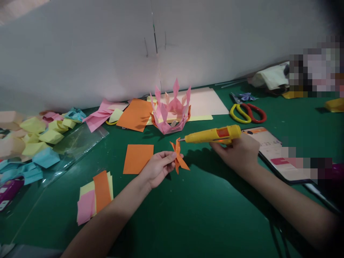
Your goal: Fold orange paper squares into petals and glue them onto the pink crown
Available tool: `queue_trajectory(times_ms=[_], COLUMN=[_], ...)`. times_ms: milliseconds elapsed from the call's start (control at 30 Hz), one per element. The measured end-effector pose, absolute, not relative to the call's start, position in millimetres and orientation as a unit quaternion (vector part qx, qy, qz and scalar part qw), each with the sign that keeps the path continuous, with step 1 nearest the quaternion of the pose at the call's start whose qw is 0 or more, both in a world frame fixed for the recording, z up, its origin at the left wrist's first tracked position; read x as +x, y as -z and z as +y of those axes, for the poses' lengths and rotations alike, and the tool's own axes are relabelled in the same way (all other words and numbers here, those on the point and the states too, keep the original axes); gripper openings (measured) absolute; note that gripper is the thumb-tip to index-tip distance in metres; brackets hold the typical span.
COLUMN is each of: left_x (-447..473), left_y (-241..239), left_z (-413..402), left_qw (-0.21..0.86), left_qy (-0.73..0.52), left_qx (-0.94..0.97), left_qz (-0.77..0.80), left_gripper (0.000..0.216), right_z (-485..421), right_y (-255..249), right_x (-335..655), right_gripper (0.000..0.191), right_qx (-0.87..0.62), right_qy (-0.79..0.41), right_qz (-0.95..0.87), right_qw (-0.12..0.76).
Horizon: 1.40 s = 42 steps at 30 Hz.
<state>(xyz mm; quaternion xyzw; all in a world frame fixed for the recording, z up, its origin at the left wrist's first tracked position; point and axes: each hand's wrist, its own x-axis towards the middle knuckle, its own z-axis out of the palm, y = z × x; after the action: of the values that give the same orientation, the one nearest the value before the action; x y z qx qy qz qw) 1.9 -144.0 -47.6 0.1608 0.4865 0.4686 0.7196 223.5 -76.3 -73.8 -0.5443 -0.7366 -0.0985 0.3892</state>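
Between the thumb and fingers of my left hand is a small folded orange paper piece with several pointed flaps. My right hand is closed around a yellow glue gun with a reddish window on its side. The metal nozzle points left and is at the upper flap of the orange piece; whether it touches I cannot tell. Just behind stands a pink folded-paper crown with tall points and some orange at its sides. An orange paper square lies flat beside my left hand.
Scissors with yellow and red handles lie at the right, above a phone. Folded paper pieces and a clear plastic bag fill the left. Paper strips lie near my left forearm. A pale wall bounds the green table.
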Motion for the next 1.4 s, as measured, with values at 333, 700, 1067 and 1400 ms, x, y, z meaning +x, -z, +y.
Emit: queue_trajectory(times_ms=[333, 700, 1067, 1400], left_x=[2, 4, 8, 11], left_y=[51, 46, 50, 50], left_z=[-146, -150, -150, -149], left_qw=[0.728, 0.760, 0.754, 0.706], left_qy=[-0.469, -0.437, -0.453, -0.498], left_qx=[0.194, 0.240, 0.234, 0.220], left_qz=[0.460, 0.417, 0.415, 0.453], left_gripper=[0.020, 0.031, 0.024, 0.029], right_z=[-73, -67, -107, -119], right_y=[59, 69, 56, 54], right_x=[216, 229, 198, 185], right_gripper=[0.037, 0.050, 0.027, 0.031], right_qx=[-0.674, -0.646, -0.265, -0.309], right_qy=[-0.023, 0.034, -0.164, -0.371], right_qz=[-0.688, -0.706, -0.883, -0.795], right_qw=[0.270, 0.288, 0.350, 0.368])
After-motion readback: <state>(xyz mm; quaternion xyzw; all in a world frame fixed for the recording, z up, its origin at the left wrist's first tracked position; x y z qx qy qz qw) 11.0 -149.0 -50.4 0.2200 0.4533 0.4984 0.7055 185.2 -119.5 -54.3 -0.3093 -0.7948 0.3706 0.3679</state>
